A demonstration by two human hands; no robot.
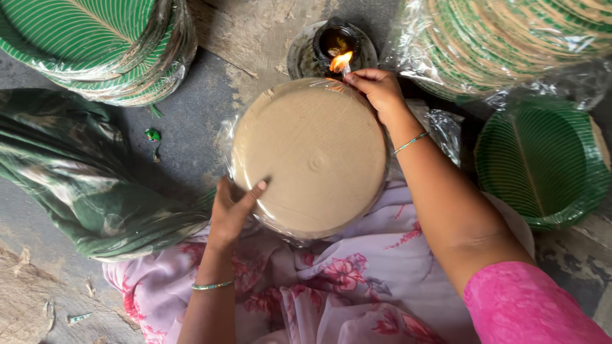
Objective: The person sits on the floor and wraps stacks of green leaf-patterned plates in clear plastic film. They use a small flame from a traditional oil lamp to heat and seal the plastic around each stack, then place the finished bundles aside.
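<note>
The wrapped stack of plates [310,156] sits in the middle of the scene, on the person's lap over the floral cloth [331,286], brown underside up inside a clear plastic bag. It looks light and fairly stiff as a stack, but the film around it is thin and slippery, and soft where it bunches at the rim. The rim is the sensible place to hold it: the flat top offers no purchase.

The left hand [233,210] rests on the near-left edge, fingers spread over the side and thumb lying on top, steadying the stack. The right hand [377,89] is at the far edge, fingertips pinched shut on a fold of the plastic, held right by the flame [340,62] of a small oil lamp [335,41] on the floor [185,134]. The film will likely melt quickly there, so fingers are close to the heat.

Bagged green plate stacks [102,44] lie far left and far right; a loose green plate [542,159] sits at right.
</note>
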